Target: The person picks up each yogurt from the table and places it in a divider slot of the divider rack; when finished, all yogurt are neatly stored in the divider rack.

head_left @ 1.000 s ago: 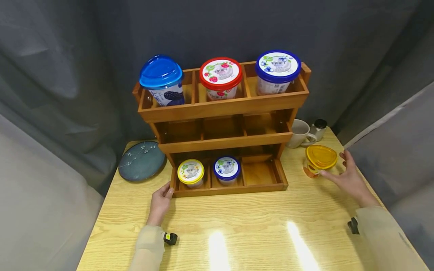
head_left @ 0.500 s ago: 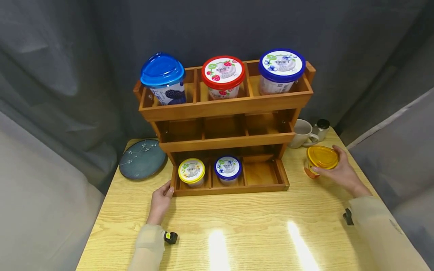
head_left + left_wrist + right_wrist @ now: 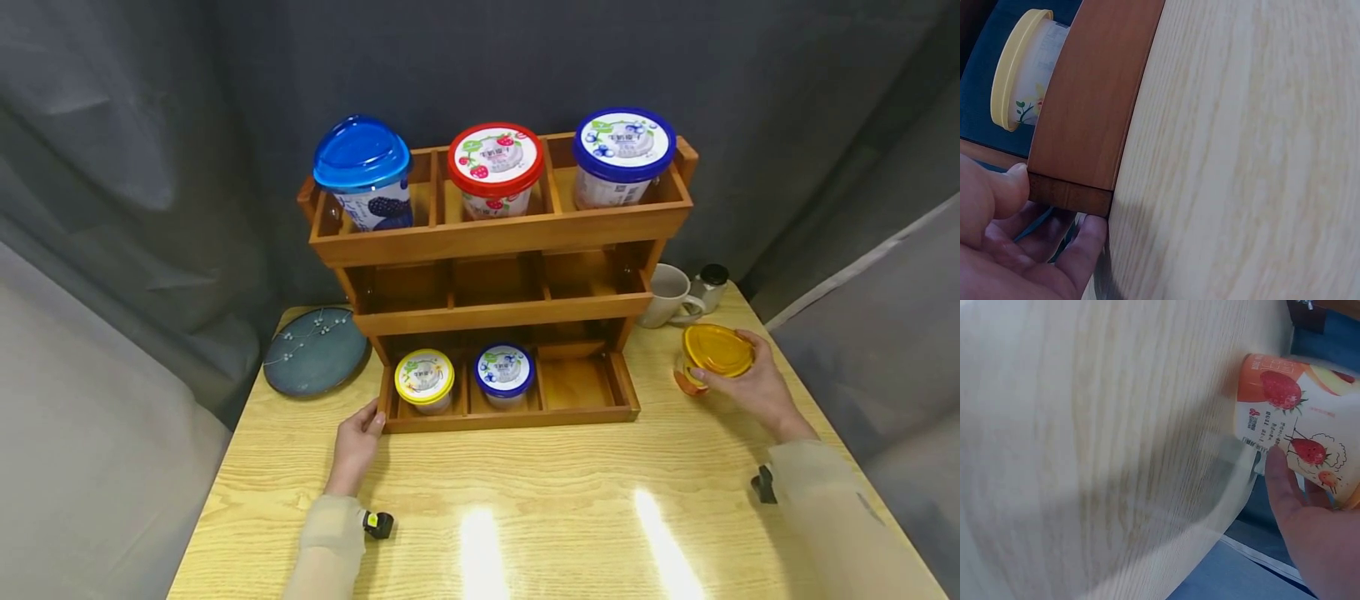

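My right hand (image 3: 757, 392) grips a yogurt cup (image 3: 1297, 419) with a translucent yellow-orange lid (image 3: 717, 350), thumb on one side and fingers on the other. Strawberries and peach are printed on its wall; whether its base touches the table I cannot tell. At the lower left corner of a three-tier wooden rack (image 3: 480, 242), my left hand (image 3: 356, 448) holds the end of the bottom tier, its thumb at the corner in the left wrist view. That tier bears a yellow-lidded cup (image 3: 424, 379) and a small blue-lidded cup (image 3: 504, 372); its right compartment is bare.
On the top tier stand a bright-blue-lidded cup (image 3: 363, 171), a red-lidded cup (image 3: 495, 171) and a dark-blue-lidded cup (image 3: 624, 154). A blue plate (image 3: 315, 354) lies left of the rack. Behind the right hand are a mug (image 3: 662, 300) and a black-capped jar (image 3: 709, 287).
My right hand has closed from loosely around the yellow-orange-lidded yogurt cup to a grip on it, and the cup has shifted slightly right. My left hand stays at the rack corner.
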Demonstrator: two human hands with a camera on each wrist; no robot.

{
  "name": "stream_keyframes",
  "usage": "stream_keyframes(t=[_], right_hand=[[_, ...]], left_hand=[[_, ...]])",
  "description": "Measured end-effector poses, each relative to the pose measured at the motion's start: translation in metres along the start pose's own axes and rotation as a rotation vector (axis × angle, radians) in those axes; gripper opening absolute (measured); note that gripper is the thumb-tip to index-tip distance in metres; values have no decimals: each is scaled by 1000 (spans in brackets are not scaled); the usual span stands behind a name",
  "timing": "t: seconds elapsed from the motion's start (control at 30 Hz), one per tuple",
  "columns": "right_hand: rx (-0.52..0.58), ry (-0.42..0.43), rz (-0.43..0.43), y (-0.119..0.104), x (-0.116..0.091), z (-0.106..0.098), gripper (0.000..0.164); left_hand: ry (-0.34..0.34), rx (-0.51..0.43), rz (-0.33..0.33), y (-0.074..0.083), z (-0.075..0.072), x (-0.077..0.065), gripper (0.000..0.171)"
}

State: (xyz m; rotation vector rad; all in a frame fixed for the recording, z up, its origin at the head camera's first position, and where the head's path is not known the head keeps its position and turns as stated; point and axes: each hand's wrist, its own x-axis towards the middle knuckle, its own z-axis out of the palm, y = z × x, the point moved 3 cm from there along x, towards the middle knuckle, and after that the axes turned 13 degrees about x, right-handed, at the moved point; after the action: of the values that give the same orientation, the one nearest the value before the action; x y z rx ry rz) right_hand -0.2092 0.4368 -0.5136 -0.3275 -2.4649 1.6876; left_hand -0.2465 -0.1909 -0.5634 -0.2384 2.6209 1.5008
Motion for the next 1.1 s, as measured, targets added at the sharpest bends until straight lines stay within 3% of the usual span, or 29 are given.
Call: stream_keyframes(t=[0.3,0.7,1.1], right_hand=[[-17,38,-20,-15,-35,4,109],[34,51,-149,-66,-87,29,100],[50,-33,-245,-104,-94,79,103]], left_hand=[[0,15,3,1,0,1,43],[-12,-26,-15,-1,0,2,45],[-12,-15,-12,-3,0,3,44]])
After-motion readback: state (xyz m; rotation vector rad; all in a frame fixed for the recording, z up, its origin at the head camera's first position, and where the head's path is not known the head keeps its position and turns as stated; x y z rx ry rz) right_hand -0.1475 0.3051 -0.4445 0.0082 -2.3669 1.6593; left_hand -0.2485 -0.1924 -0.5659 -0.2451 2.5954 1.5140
